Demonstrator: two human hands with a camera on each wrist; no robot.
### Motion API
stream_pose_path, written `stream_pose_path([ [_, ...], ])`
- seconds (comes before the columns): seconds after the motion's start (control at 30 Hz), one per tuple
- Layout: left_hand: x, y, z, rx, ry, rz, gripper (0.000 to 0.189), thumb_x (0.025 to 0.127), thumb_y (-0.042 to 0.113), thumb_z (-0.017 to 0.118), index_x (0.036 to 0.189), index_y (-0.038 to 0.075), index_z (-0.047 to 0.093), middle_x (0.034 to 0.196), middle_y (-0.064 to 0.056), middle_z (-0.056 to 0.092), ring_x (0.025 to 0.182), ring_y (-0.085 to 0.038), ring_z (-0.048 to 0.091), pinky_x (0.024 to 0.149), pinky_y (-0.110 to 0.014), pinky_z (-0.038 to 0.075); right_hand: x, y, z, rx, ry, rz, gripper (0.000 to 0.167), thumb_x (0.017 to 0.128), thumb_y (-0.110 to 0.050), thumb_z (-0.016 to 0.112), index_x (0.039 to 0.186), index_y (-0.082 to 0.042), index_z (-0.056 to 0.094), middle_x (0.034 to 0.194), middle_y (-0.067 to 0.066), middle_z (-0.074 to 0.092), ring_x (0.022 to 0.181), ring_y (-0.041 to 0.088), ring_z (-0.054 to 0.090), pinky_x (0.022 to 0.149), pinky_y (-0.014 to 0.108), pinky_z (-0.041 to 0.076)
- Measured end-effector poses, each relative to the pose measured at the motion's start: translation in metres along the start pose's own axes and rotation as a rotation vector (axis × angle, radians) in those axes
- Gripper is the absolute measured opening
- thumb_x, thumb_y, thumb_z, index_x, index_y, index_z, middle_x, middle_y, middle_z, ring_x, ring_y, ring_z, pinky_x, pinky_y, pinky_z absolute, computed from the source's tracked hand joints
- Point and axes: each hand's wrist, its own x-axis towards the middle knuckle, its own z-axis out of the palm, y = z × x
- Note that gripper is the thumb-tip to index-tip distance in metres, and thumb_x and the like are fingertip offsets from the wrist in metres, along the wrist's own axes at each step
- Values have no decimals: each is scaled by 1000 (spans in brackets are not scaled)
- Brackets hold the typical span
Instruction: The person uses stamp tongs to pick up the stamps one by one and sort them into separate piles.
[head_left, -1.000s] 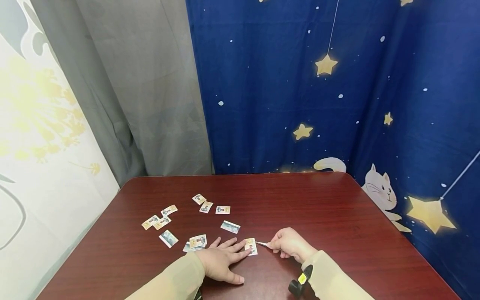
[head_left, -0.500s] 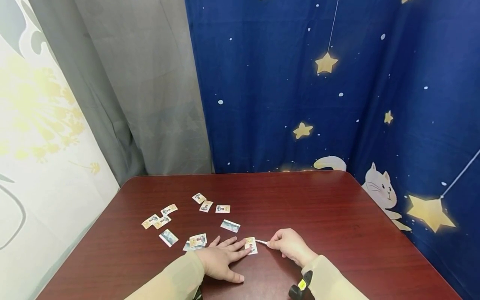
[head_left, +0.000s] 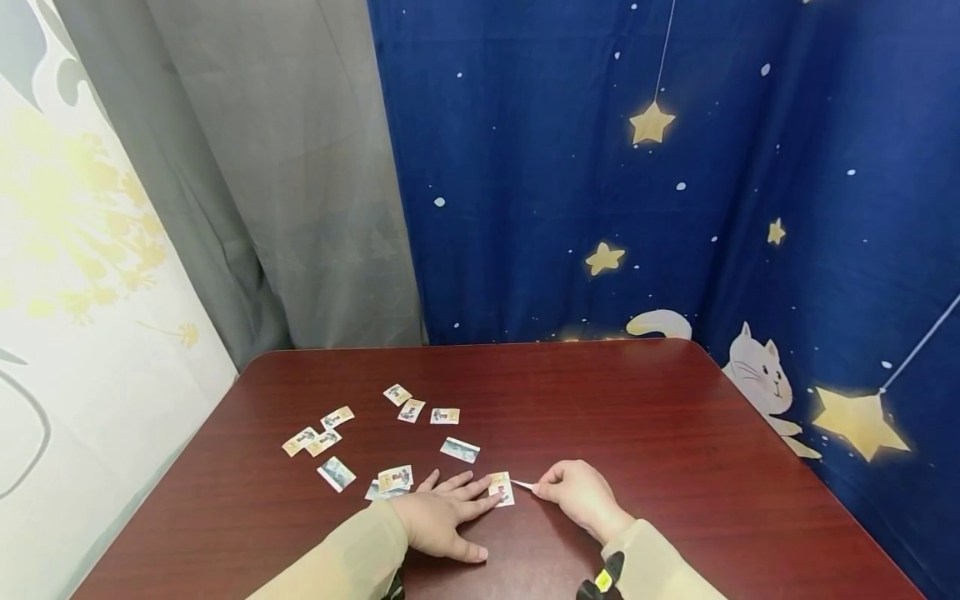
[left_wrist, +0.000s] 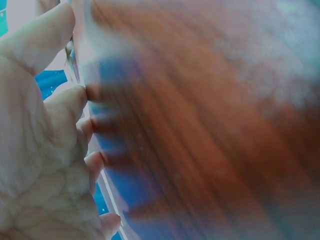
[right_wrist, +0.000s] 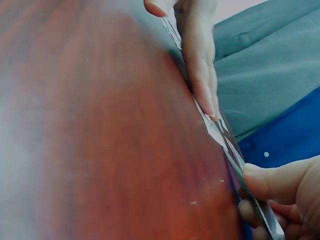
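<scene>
Grip of the right hand [head_left: 583, 493], a narrow pinch, over the red-brown table [head_left: 637, 408]. To its left, the left hand [head_left: 442, 518] lies with fingers spread. Nearer the grip, touched by that hand, lies a printed card [head_left: 503, 483]; a slender tool [head_left: 523, 485], held in the pinch, points toward it.

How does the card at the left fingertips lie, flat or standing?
Flat: the head view shows the card broad side up on the table, left hand partly over it.
</scene>
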Motion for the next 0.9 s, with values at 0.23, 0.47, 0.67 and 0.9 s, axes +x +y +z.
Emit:
stream_pose_path([
  [0.23, 0, -1, -1, -14, -1, 0, 76, 83, 68, 55, 150, 38, 32, 157, 13, 22, 145, -21, 18, 110, -63, 12, -1, 3, 3, -41, 24, -79, 12, 79, -31, 76, 73, -23, 70, 74, -12, 61, 68, 6, 51, 63, 30, 42],
  [0.47, 0, -1, 0, -16, 2, -1, 76, 84, 68, 54, 150, 39, 31, 157, 14, 22, 145, -21, 18, 110, -64, 12, 1, 6, 3, -11, 12, -64, 13, 79, -31, 78, 73, -22, 71, 73, -12, 61, 67, 7, 51, 62, 30, 42],
  [0.67, 0, 0, -1, -20, -3, -3, 76, 84, 68, 55, 150, 39, 31, 157, 13, 23, 145, -21, 17, 110, -64, 11, 2, 6, 4, 14, -6, -35, 13, 79, -30, 77, 72, -21, 71, 72, -11, 62, 66, 8, 50, 62, 30, 41],
  [0.9, -1, -1, 0, -21, -1, -2, 77, 83, 68, 55, 150, 38, 31, 157, 13, 23, 145, -21, 18, 110, -63, 11, 1, 4, 4, 39, -1, -20, 12, 79, -27, 77, 71, -20, 71, 72, -10, 62, 66, 9, 50, 62, 31, 41],
])
